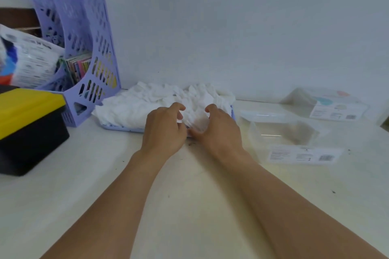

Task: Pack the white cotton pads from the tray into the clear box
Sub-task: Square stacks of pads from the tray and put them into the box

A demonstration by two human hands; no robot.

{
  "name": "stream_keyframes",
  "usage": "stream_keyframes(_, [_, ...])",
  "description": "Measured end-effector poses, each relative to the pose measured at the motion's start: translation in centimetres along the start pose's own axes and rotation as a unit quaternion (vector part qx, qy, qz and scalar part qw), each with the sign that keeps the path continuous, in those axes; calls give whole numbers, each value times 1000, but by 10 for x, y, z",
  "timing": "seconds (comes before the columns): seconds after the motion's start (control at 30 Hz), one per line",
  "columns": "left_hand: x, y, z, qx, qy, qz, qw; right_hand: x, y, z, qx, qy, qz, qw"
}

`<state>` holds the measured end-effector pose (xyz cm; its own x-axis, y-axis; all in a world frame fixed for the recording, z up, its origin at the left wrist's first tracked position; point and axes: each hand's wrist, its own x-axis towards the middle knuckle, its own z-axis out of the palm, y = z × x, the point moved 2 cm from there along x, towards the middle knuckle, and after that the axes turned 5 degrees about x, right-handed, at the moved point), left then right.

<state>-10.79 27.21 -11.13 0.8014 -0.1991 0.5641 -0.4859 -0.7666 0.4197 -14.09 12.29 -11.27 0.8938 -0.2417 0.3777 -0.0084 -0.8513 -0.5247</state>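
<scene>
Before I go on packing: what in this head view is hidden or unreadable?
- Near edge of the tray: hidden by both hands.
- Fingers of the left hand and right hand: buried in the cotton pads, motion-blurred.
- Clear box: walls barely show; label print too small.
- Second clear container: blurred.

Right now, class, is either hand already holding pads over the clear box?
No: both the left hand and right hand are at the cotton pads on the tray, left of the clear box.
</scene>
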Motion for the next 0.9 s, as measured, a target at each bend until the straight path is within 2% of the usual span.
stream_keyframes(0.13, [-1,2,1,-1,-2,1,1000,4,-9,2,-18,5,-3,1000])
stream_keyframes(0.33, [-2,0,-1,-5,-6,-5,1000,18,-16,1,-70,-41,-1,997])
stream_keyframes(0.5, [-2,-4,2,4,-2,1,1000,14,-6,-1,-48,-9,-4,999])
stream_keyframes(0.57, [-2,-6,3,5,2,5,1000,11,-5,-10,7,29,-8,1000])
stream_keyframes(0.63, [-1,-4,1,7,48,31,998,8,-8,-31,126,72,-17,989])
stream_keyframes(0.67, [0,-4,-1,3,81,46,996,8,-11,-41,205,71,-13,976])
stream_keyframes(0.73, [-3,9,-10,-84,137,58,985,5,-12,-66,363,-12,31,931])
stream_keyframes(0.77, [-7,20,-16,-181,132,33,974,2,-9,-77,430,-83,54,898])
stream_keyframes(0.8, [-9,34,-21,-305,93,-23,948,-1,-4,-86,475,-148,68,865])
stream_keyframes(0.83, [-9,49,-23,-438,21,-100,893,-4,2,-94,499,-192,69,843])
stream_keyframes(0.9, [-8,74,-19,-613,-152,-234,739,-5,17,-105,505,-222,57,832])
